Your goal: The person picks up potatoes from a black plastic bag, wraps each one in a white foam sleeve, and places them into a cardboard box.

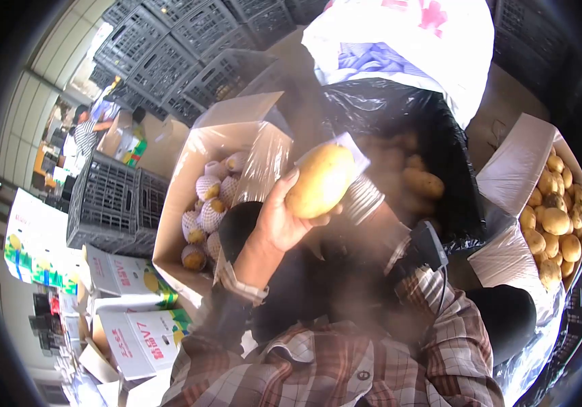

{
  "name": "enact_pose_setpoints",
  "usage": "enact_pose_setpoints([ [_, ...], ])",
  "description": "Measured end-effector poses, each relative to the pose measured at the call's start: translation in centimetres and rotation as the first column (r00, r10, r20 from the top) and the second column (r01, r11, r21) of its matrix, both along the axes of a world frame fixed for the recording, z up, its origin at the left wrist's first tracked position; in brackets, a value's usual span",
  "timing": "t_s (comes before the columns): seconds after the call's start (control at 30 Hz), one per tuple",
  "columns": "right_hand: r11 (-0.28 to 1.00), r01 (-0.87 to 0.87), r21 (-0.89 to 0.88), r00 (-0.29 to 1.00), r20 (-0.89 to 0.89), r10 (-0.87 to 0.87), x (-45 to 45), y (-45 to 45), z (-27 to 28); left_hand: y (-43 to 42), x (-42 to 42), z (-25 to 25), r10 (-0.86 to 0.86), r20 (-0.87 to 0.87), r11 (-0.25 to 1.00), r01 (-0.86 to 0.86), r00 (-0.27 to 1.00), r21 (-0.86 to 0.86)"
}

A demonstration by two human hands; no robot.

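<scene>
My left hand is wrapped round a large, smooth yellow potato, held up in front of my chest. My right hand is close by on the right, with a white foam net sleeve bunched about its fingers, which are mostly hidden. Behind the potato shows a pale, flat white piece; what it is I cannot make out. Under my left arm stands a carton of potatoes in foam nets. Beyond my right hand, loose potatoes lie in a black-lined crate.
An open carton of bare potatoes stands at the right. A white bag is behind the black-lined crate. Dark plastic crates are stacked at the back. Printed cartons sit at lower left. Another person is far left.
</scene>
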State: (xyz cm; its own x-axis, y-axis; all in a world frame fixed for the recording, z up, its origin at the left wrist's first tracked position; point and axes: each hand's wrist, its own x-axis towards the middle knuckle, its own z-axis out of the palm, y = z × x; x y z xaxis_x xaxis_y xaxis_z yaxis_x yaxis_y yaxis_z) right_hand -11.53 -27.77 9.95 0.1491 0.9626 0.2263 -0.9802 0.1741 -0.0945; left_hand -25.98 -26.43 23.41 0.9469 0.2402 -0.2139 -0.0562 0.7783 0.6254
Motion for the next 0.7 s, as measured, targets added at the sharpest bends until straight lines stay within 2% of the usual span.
enact_pose_setpoints([
  [0.03,0.991,0.101,-0.09,0.994,0.052,-0.097,0.2,-2.1,3.6,0.0,-1.0,-0.1,0.011,0.032,1.0,-0.01,0.999,-0.029],
  [0.07,0.961,0.214,-0.176,0.974,0.112,-0.196,0.2,-3.6,6.0,0.2,-2.0,0.1,0.09,-0.018,0.996,-0.091,0.996,-0.014],
  [0.1,0.915,0.35,-0.199,0.936,0.124,-0.331,-0.4,-3.9,8.0,1.0,-3.0,0.4,0.18,-0.073,0.977,-0.169,0.981,0.131],
  [0.13,0.878,0.441,-0.184,0.884,0.255,-0.391,-0.9,-3.9,9.0,1.9,-3.6,0.6,0.263,-0.112,0.935,-0.224,0.958,0.276],
  [0.17,0.697,0.713,-0.074,0.57,0.64,-0.515,-2.3,-4.4,10.7,2.6,-3.7,0.7,0.239,-0.112,0.942,-0.202,0.965,0.268],
  [0.2,0.675,0.726,0.132,0.301,0.822,-0.484,-3.9,-5.1,11.9,3.3,-3.6,0.8,0.386,-0.045,0.777,-0.299,0.921,0.554],
  [0.23,0.654,0.675,0.341,0.006,0.884,-0.467,-6.0,-5.7,13.6,4.1,-3.5,0.9,0.5,0.071,0.518,-0.364,0.863,0.774],
  [0.27,0.54,0.62,0.569,-0.294,0.806,-0.513,-7.9,-5.2,13.4,5.1,-3.5,1.1,0.562,0.221,0.195,-0.387,0.797,0.901],
  [0.3,0.461,0.591,0.661,-0.344,0.724,-0.597,-9.6,-4.7,13.1,6.5,-3.7,1.5,0.545,0.18,0.291,-0.386,0.819,0.875],
  [0.33,0.503,0.582,0.639,-0.359,0.757,-0.546,-10.3,-4.2,12.8,7.4,-3.6,2.1,0.527,0.142,0.382,-0.382,0.838,0.841],
  [0.37,0.655,0.551,0.517,-0.165,0.837,-0.522,-9.7,-3.8,12.3,7.0,-3.1,3.7,0.641,-0.01,0.343,-0.274,0.768,0.898],
  [0.4,0.787,0.479,0.39,0.033,0.887,-0.46,-8.8,-3.3,11.7,8.3,-2.9,3.5,0.632,-0.019,0.35,-0.264,0.774,0.899],
  [0.43,0.743,0.542,0.392,-0.001,0.885,-0.466,-7.2,-2.4,11.1,10.8,-3.3,3.2,0.689,0.013,0.334,-0.333,0.725,0.882],
  [0.47,0.737,0.596,0.317,-0.078,0.937,-0.34,-4.5,-2.4,10.9,13.6,-3.8,2.9,0.742,0.042,0.312,-0.401,0.669,0.862],
  [0.5,0.597,0.723,0.348,-0.181,0.929,-0.322,-1.7,-0.7,8.4,17.2,-4.5,2.8,0.784,-0.072,0.261,-0.222,0.617,0.94],
  [0.53,0.521,0.786,0.333,-0.186,0.931,-0.314,1.4,0.5,6.4,20.1,-4.7,2.6,0.825,-0.165,0.214,-0.03,0.541,0.976],
  [0.57,0.483,0.863,0.144,-0.03,0.971,-0.236,4.6,1.0,4.4,21.1,-4.0,2.4,0.822,-0.161,0.21,-0.029,0.546,0.977],
  [0.6,0.44,0.855,-0.276,0.333,0.941,-0.057,7.2,0.9,3.0,21.9,-3.2,2.3,0.813,-0.028,-0.157,0.266,0.581,0.951],
  [0.63,0.317,0.932,-0.175,0.075,0.949,0.306,9.7,0.2,1.8,22.7,-2.1,2.2,0.756,0.079,-0.498,0.492,0.65,0.714],
  [0.67,0.324,0.932,-0.16,-0.033,0.855,0.518,11.0,-0.4,0.8,22.2,0.5,1.8,0.679,0.097,-0.462,0.321,0.728,0.826],
  [0.7,0.374,0.898,-0.233,-0.075,0.755,0.651,11.7,-0.1,-0.2,20.7,4.0,1.1,0.599,0.131,-0.391,0.146,0.79,0.909],
])
